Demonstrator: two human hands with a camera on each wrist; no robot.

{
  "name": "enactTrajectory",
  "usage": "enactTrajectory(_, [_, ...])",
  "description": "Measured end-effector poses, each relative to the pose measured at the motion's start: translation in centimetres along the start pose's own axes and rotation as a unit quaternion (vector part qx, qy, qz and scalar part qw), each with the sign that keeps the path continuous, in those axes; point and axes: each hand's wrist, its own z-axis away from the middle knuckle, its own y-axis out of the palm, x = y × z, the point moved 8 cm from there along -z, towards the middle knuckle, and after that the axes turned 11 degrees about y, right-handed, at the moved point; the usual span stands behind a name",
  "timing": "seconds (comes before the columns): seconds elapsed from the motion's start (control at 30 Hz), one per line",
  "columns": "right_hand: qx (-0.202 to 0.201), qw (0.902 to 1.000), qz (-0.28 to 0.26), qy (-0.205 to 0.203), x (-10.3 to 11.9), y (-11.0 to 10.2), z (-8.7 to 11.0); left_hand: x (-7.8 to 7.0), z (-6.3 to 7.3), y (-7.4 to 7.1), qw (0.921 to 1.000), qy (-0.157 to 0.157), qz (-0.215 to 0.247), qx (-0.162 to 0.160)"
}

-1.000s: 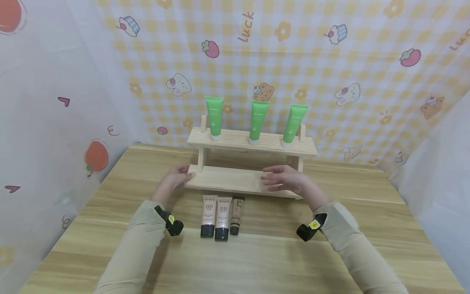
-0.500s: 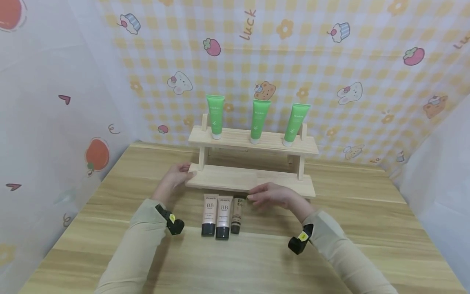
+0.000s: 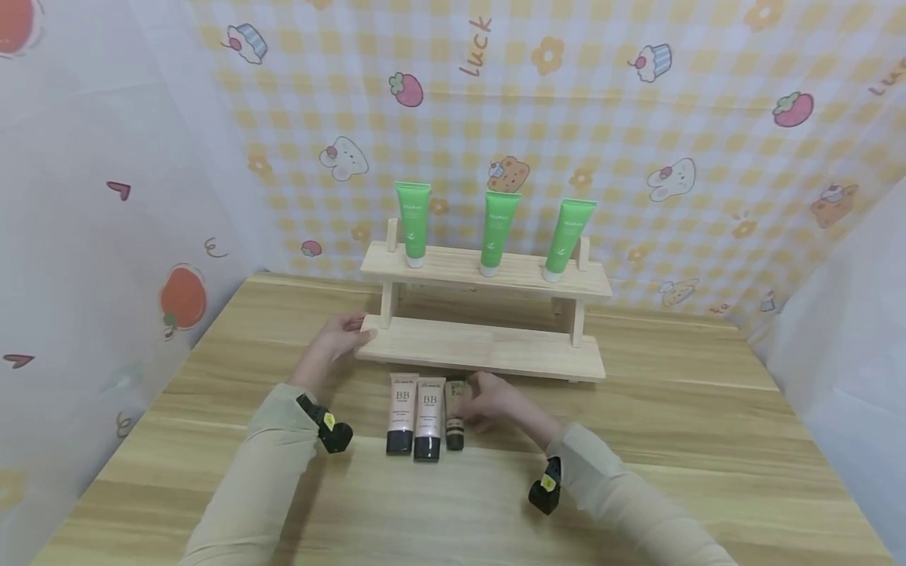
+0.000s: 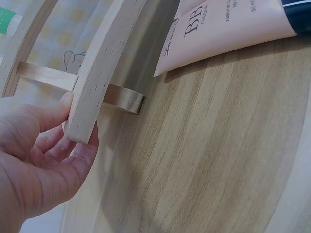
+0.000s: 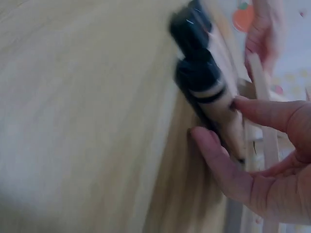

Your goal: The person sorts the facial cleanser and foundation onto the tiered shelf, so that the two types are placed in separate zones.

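Note:
My left hand (image 3: 340, 338) grips the left end of the lower board of a two-tier wooden stand (image 3: 488, 267). In the left wrist view the thumb lies on one side of the board (image 4: 104, 68), the fingers curled under the other. My right hand (image 3: 499, 401) is at a small brown tube (image 3: 454, 435) lying on the table; its thumb and a finger are on either side of that tube in the right wrist view, which is blurred. Left of it lie two pink BB cream tubes, the nearer (image 3: 429, 420) and the farther (image 3: 402, 413), black caps towards me.
Three green tubes stand on the upper board: left (image 3: 414, 224), middle (image 3: 499, 233) and right (image 3: 569, 239). A checked cloth (image 3: 453, 118) hangs behind the stand. The wood-grain table (image 3: 672, 409) extends on both sides.
My right hand has come from above the lower board, left and towards me, down to the small brown tube, which has turned slightly. The left hand keeps its grip on the stand.

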Motion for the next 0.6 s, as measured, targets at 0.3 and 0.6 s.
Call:
enactTrajectory(0.3, [-0.031,0.9995,-0.009,-0.007,0.9,1.8,-0.2,0.0,-0.1,0.0,1.0000,0.003,0.003,-0.002])
enactTrajectory(0.6, [-0.020,0.9988,-0.044,-0.011,0.5,2.0,-0.8,0.1,0.0,-0.2,1.0000,0.004,-0.003,0.001])
